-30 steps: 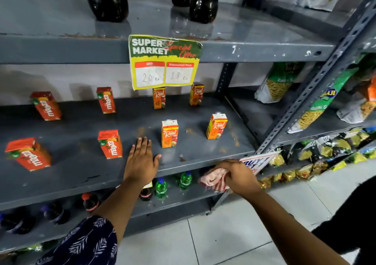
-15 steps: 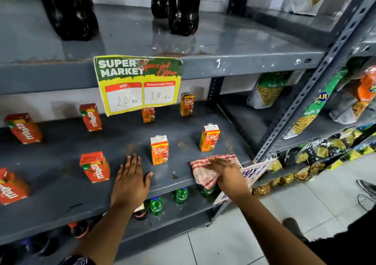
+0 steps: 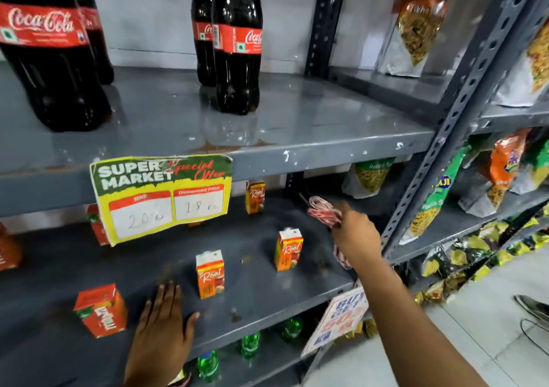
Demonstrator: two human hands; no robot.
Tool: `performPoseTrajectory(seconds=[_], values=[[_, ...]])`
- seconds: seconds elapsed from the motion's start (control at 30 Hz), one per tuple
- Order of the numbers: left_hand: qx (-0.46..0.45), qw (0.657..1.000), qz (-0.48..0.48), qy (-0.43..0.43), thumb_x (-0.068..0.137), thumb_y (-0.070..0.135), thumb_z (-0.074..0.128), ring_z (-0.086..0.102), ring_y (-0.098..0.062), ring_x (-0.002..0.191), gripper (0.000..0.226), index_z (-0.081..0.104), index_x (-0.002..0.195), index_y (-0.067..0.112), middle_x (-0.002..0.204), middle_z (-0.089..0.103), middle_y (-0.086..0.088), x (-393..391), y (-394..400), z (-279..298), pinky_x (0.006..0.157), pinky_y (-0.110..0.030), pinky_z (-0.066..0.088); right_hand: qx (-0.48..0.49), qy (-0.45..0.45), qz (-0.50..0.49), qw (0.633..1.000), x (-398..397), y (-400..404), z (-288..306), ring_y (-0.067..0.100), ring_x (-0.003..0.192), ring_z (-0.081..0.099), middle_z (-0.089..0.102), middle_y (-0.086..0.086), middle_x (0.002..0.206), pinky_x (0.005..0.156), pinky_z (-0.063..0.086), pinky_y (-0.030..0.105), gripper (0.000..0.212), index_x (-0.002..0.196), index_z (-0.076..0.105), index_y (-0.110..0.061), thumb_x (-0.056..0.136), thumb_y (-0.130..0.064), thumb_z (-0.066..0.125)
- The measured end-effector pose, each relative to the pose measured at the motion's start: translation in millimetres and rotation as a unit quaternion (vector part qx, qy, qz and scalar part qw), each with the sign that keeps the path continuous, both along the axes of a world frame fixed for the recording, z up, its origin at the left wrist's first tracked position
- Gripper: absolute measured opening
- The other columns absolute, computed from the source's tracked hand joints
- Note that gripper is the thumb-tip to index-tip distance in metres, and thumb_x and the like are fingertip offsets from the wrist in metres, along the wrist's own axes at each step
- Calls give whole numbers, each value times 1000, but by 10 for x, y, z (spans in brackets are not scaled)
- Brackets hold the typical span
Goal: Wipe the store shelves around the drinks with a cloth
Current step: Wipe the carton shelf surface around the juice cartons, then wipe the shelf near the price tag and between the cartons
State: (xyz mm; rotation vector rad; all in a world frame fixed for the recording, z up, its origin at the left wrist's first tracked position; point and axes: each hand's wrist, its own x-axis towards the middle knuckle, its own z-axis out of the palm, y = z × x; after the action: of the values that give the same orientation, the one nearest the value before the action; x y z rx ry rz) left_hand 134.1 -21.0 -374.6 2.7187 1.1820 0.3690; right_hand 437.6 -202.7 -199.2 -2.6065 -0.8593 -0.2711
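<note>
My right hand point(image 3: 355, 235) grips a red-and-white striped cloth point(image 3: 322, 211) and holds it raised above the right end of the grey middle shelf point(image 3: 267, 294). My left hand point(image 3: 162, 324) lies flat, fingers spread, on that shelf's front. Small orange Real juice cartons point(image 3: 210, 273) point(image 3: 287, 249) point(image 3: 255, 196) stand on this shelf, with a red Maaza carton point(image 3: 101, 309) left of my left hand. Big Coca-Cola bottles point(image 3: 236, 48) point(image 3: 47, 54) stand on the upper shelf point(image 3: 312, 125).
A yellow-green price sign point(image 3: 162, 196) hangs from the upper shelf's edge. Green bottles point(image 3: 249, 345) sit on the shelf below, beside a tilted promo card point(image 3: 335, 321). A perforated grey upright point(image 3: 439, 149) stands right of my hand. Snack packets point(image 3: 433, 208) fill the right-hand rack.
My right hand brought the cloth up from below the shelf edge, onto the shelf's right front, then lifted it toward the back right. The view tilted upward. My left hand stayed put.
</note>
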Motion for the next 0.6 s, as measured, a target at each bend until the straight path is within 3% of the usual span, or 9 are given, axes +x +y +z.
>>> performPoseTrajectory(seconds=[0.07,0.13,0.23,0.33,0.47,0.6], values=[[0,1000,4,2,91,61,10,52,-42,116,88,51,123,-11,126,54,-30,11,12,-19,102,-45,23,-46,-14,-13,999,160,376,50,42,89,63,67,20,98,67,50,41,33,114,53,-10,81,-14,57],[10,1000,3,4,91,60,10,49,-40,119,87,50,124,-10,128,53,-28,14,30,-59,101,-46,25,-101,36,13,994,366,711,13,38,99,63,66,18,109,76,50,39,32,115,56,-13,84,-20,55],[29,1000,-8,5,91,59,12,43,-36,125,84,46,129,-8,134,49,-24,-6,40,-64,105,-44,21,-169,111,57,978,665,965,-124,31,115,56,60,11,127,87,45,36,54,125,52,-24,83,-55,39],[19,1000,-15,6,92,59,14,37,-32,129,81,43,132,-6,137,46,-22,8,38,-51,111,-32,7,-116,99,41,987,960,1057,-265,35,123,47,50,16,138,98,40,40,48,130,50,-15,93,-45,43],[1,1000,-27,1,92,57,16,20,-23,138,78,40,134,-4,139,44,-19,4,28,-41,112,-30,2,-158,54,159,973,1190,1275,-577,36,131,38,38,13,147,107,30,46,49,135,44,-21,93,-45,44],[2,1000,-26,7,91,60,17,0,-10,142,77,37,135,-1,139,44,-18,6,52,-71,112,-31,3,-139,62,231,961,1074,1501,-1015,35,121,46,55,12,131,103,34,48,56,125,50,-21,96,-50,13]])
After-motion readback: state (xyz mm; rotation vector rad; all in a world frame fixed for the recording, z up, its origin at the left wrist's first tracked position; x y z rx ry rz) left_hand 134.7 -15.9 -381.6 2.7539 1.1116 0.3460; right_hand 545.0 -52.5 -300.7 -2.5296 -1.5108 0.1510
